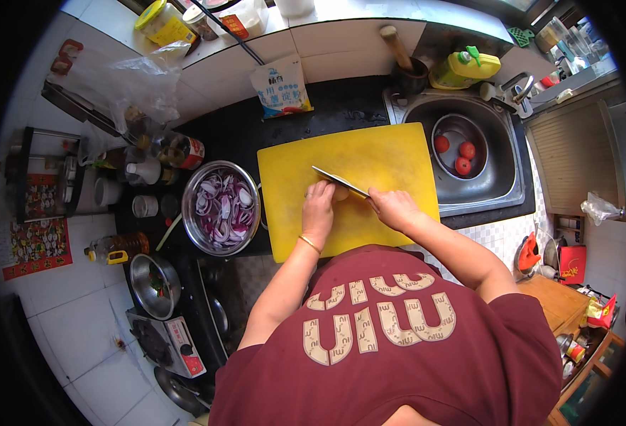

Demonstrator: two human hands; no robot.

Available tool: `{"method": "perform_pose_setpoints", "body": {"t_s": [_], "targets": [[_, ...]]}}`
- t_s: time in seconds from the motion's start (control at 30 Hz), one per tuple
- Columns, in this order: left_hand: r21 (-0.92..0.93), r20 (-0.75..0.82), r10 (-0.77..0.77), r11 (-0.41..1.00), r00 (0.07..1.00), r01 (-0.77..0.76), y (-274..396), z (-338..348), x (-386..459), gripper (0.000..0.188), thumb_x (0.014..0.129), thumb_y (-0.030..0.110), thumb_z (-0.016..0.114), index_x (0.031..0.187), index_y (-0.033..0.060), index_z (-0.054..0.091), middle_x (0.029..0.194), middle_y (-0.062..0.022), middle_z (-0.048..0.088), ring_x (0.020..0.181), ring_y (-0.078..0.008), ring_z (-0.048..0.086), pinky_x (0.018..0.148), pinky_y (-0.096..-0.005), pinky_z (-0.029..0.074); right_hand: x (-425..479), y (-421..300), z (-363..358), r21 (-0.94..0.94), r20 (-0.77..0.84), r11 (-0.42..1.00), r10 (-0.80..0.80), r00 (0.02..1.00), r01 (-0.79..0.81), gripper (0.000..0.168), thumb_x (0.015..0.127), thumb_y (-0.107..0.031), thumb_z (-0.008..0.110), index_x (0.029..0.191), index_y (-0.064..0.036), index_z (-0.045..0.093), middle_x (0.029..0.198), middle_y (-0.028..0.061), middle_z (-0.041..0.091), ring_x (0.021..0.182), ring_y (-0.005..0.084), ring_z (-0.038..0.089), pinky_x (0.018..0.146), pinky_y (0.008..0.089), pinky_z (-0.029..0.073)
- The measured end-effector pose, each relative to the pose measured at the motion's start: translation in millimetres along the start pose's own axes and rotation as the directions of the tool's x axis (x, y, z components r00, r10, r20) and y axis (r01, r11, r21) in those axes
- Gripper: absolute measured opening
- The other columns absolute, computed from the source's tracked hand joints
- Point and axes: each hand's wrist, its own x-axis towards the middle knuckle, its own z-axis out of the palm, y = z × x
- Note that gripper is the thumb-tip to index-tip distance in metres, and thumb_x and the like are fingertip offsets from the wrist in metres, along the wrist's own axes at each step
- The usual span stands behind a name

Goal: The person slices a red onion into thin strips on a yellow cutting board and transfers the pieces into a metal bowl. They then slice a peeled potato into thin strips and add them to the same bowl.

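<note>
A yellow cutting board (345, 144) lies on the black counter before me. My right hand (393, 206) grips the handle end of a kitchen knife (339, 181), whose blade is seen nearly edge-on. Under and beside the blade is a pale, rounded piece of food (340, 193), partly hidden. My left hand (318, 207), with a gold bracelet at the wrist, holds this piece with bent fingers close to the blade. Left of the board, a metal bowl (186, 210) holds sliced red onion (223, 207).
Right of the board is a steel sink (510, 175) with several tomatoes in a metal basin (475, 120). A bag of starch (281, 88), a mortar (410, 77) and a yellow bottle (462, 72) stand behind. At left are bottles, another metal bowl (141, 287) and a portable gas stove (177, 349).
</note>
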Motion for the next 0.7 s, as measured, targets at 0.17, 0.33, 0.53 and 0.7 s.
{"method": "perform_pose_setpoints", "body": {"t_s": [0.17, 0.33, 0.53, 0.7], "targets": [[-0.068, 0.001, -0.009, 0.998, 1.0, 0.009, -1.3, -1.5, -1.4, 0.033, 0.074, -0.002, 0.061, 0.105, 0.0078, 0.061, 0.112, -0.0074, 0.061, 0.104, -0.0314, 0.056, 0.086, -0.0393, 0.049, -6.5, -14.4, -43.4, 0.0, 0.045, 1.0, -0.03, 0.999, 0.03, 0.02, 0.097, -0.025, 0.05, 0.097, -0.006, 0.055, 0.076, 0.0192, 0.067, 0.071, 0.0392, 0.065, 0.063, 0.0503, 0.049], [-0.084, 0.005, -0.002, 0.996, 1.0, 0.002, -2.1, -1.3, -2.3, 0.031, 0.075, -0.003, 0.061, 0.104, 0.0083, 0.062, 0.111, -0.0072, 0.061, 0.103, -0.0316, 0.056, 0.085, -0.0399, 0.049, -6.5, -17.7, -48.4, 0.011, 0.062, 1.0, -0.021, 0.998, 0.021, 0.021, 0.097, -0.025, 0.05, 0.096, -0.005, 0.055, 0.076, 0.0192, 0.066, 0.071, 0.0394, 0.065, 0.063, 0.0499, 0.049], [0.001, 0.021, -0.002, 1.0, 1.0, 0.002, 1.5, -5.9, -2.0, 0.025, 0.081, -0.002, 0.053, 0.102, 0.0073, 0.061, 0.109, -0.0082, 0.059, 0.102, -0.0312, 0.056, 0.084, -0.0396, 0.051, 1.5, -0.9, 10.2, 0.009, 0.004, 1.0, 0.013, 1.0, -0.013, 0.02, 0.096, -0.025, 0.05, 0.097, -0.006, 0.055, 0.077, 0.0196, 0.067, 0.073, 0.0403, 0.065, 0.065, 0.0517, 0.049], [-0.02, -0.003, 0.02, 1.0, 1.0, -0.02, -3.3, -3.1, 2.4, 0.026, 0.079, -0.002, 0.056, 0.104, 0.0064, 0.059, 0.108, -0.0095, 0.059, 0.101, -0.0321, 0.055, 0.083, -0.0408, 0.05, 4.4, -3.3, -0.9, 0.012, 0.013, 1.0, 0.014, 1.0, -0.014, 0.021, 0.097, -0.026, 0.05, 0.097, -0.006, 0.055, 0.076, 0.0192, 0.066, 0.073, 0.0401, 0.065, 0.065, 0.0514, 0.049]]}}
